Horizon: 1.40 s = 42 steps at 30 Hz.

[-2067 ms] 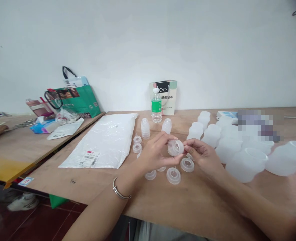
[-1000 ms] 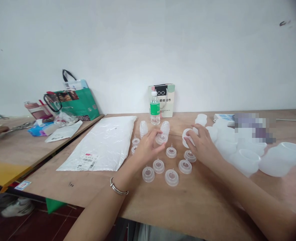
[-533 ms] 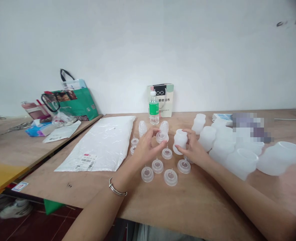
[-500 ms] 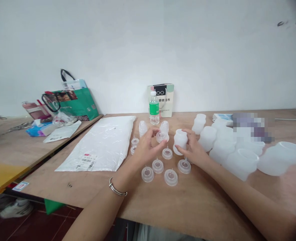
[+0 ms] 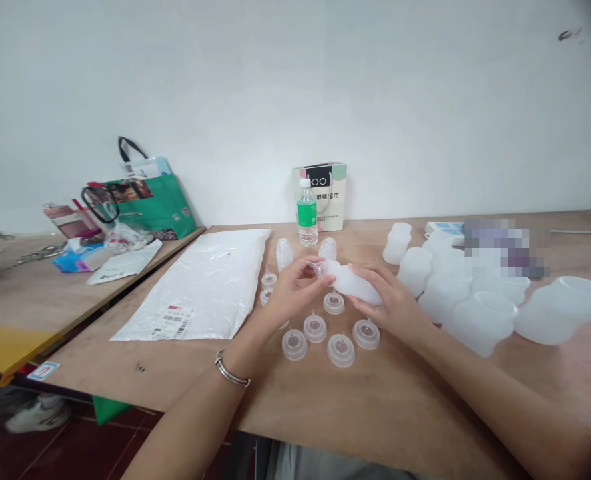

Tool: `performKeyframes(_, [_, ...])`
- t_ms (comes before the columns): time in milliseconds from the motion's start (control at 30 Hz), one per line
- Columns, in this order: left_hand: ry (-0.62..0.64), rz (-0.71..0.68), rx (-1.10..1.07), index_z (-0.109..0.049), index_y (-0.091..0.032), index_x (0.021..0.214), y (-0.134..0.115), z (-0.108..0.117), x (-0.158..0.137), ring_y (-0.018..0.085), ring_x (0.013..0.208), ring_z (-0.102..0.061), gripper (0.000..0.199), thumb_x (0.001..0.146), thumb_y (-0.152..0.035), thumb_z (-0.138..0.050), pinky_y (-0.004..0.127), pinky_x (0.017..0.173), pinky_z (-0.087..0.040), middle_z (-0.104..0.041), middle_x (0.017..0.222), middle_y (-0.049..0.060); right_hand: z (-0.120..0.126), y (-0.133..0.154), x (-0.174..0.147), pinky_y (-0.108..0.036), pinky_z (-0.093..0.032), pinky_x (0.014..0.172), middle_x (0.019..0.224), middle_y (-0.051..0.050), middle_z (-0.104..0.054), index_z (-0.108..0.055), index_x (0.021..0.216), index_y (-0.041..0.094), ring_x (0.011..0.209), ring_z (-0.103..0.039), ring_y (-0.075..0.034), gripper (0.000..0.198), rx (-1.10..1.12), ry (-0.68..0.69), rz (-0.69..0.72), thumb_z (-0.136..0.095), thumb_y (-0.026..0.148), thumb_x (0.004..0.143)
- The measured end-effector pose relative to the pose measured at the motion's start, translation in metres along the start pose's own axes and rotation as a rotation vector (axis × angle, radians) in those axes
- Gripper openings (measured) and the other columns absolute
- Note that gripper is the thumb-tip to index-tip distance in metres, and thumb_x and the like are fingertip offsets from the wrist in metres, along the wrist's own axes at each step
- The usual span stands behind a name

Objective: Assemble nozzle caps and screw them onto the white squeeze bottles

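My left hand (image 5: pixel 298 287) is closed on a clear nipple cap (image 5: pixel 319 268), a ringed lid with a thin tip pointing left. In my right hand (image 5: pixel 388 300) is a frosted, wavy-sided bottle (image 5: pixel 358 283), tilted on its side with its mouth against the cap. Whether the two are fastened cannot be seen. Below my hands, several similar nipple caps (image 5: pixel 341 350) lie on the wooden table (image 5: pixel 400 400). Two clear domed covers (image 5: pixel 285 252) stand behind my left hand. To the right, several frosted bottles (image 5: pixel 445 287) are grouped together.
A white plastic mailer (image 5: pixel 200 280) lies left. A green-labelled water bottle (image 5: pixel 307 213) and a paper bag (image 5: pixel 333 193) stand by the wall. A green bag (image 5: pixel 160 207) and a tissue pack (image 5: pixel 80 255) sit on the neighbouring table. A blurred patch covers something at back right.
My right hand has lifted the frosted bottle, tipped it sideways and brought it left against the nipple cap. My left hand has turned the cap so its tip points left.
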<state>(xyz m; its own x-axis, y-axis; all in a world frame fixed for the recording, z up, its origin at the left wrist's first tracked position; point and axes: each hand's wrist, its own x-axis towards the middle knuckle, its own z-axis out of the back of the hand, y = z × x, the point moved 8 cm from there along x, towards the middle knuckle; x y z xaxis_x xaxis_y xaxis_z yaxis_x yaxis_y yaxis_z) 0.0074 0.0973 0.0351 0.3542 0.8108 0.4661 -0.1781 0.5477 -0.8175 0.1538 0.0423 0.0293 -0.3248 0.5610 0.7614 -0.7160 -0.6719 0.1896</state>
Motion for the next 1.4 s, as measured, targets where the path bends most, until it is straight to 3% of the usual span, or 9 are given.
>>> performKeyframes(100, [0.034,0.056,-0.079,-0.059,-0.015,0.099,0.004,0.001,0.002,0.017,0.086,-0.058,0.033,0.074,-0.036,-0.065,0.035,0.082,-0.046,-0.063,0.094,0.007,0.006,0.004,0.0,-0.038,-0.05,0.084,0.113,-0.008,-0.056,-0.038,0.129,0.028,0.103,-0.056,-0.024,0.051,0.02,-0.008,0.016,-0.056,0.022,0.082])
performKeyframes(267, [0.193,0.049,-0.208,-0.056,-0.018,0.108,-0.002,-0.005,0.001,0.015,0.088,-0.058,0.039,0.072,-0.027,-0.068,0.033,0.084,-0.045,-0.062,0.102,0.006,0.006,0.003,-0.002,-0.041,-0.048,0.09,0.121,-0.007,-0.055,-0.035,0.131,0.028,0.109,-0.054,-0.025,0.055,0.079,0.034,0.013,-0.058,0.027,0.081])
performKeyframes(467, [0.08,0.152,-0.315,-0.059,-0.013,0.089,0.006,-0.003,0.002,0.012,0.071,-0.059,0.028,0.071,-0.032,-0.068,0.028,0.07,-0.047,-0.064,0.08,0.003,0.009,0.004,-0.002,-0.039,-0.048,0.09,0.119,-0.008,-0.056,-0.038,0.13,0.026,0.107,-0.055,-0.024,0.053,0.027,-0.023,0.028,-0.058,0.023,0.081])
performKeyframes(667, [0.243,0.067,-0.309,-0.058,-0.018,0.107,-0.004,-0.008,0.001,0.014,0.087,-0.057,0.038,0.071,-0.021,-0.068,0.031,0.082,-0.044,-0.059,0.108,0.007,0.008,0.002,-0.001,-0.038,-0.047,0.092,0.122,-0.007,-0.055,-0.038,0.13,0.026,0.111,-0.053,-0.023,0.053,0.063,0.041,0.006,-0.058,0.025,0.081])
performKeyframes(800, [0.273,-0.023,-0.317,-0.055,-0.024,0.115,-0.016,-0.006,-0.001,0.018,0.101,-0.052,0.047,0.071,-0.019,-0.069,0.034,0.089,-0.041,-0.054,0.119,0.006,0.008,0.002,-0.001,-0.041,-0.044,0.096,0.125,-0.007,-0.054,-0.037,0.13,0.025,0.115,-0.051,-0.024,0.052,0.093,0.058,-0.014,-0.056,0.028,0.082])
performKeyframes(900, [0.252,-0.046,-0.361,-0.05,-0.027,0.12,-0.022,-0.006,-0.002,0.019,0.104,-0.051,0.057,0.068,-0.018,-0.071,0.034,0.089,-0.042,-0.053,0.117,0.006,0.011,0.004,0.0,-0.041,-0.045,0.094,0.123,-0.007,-0.055,-0.039,0.129,0.025,0.112,-0.053,-0.024,0.051,0.079,0.024,-0.007,-0.057,0.028,0.082])
performKeyframes(1067, [0.115,-0.018,-0.314,-0.049,-0.024,0.115,-0.014,0.003,0.0,0.015,0.091,-0.053,0.057,0.064,-0.024,-0.075,0.03,0.081,-0.044,-0.05,0.111,0.006,0.015,0.011,-0.001,-0.04,-0.047,0.091,0.121,-0.008,-0.057,-0.038,0.129,0.026,0.109,-0.055,-0.025,0.054,0.086,-0.013,0.027,-0.06,0.026,0.08])
performKeyframes(1267, [0.014,0.024,-0.154,-0.047,-0.022,0.113,-0.005,0.013,0.006,0.014,0.089,-0.052,0.05,0.069,-0.028,-0.07,0.029,0.078,-0.042,-0.052,0.104,0.005,0.022,-0.001,-0.003,-0.044,-0.046,0.091,0.123,-0.007,-0.055,-0.04,0.129,0.027,0.108,-0.055,-0.027,0.054,0.123,-0.109,-0.119,-0.06,0.032,0.079])
performKeyframes(1400, [0.058,0.01,-0.202,-0.046,-0.022,0.115,-0.009,0.004,0.002,0.015,0.09,-0.052,0.049,0.072,-0.035,-0.066,0.027,0.076,-0.042,-0.052,0.103,0.006,0.02,0.0,-0.002,-0.043,-0.046,0.092,0.123,-0.007,-0.056,-0.04,0.128,0.027,0.108,-0.055,-0.026,0.052,0.15,-0.093,-0.128,-0.059,0.031,0.08])
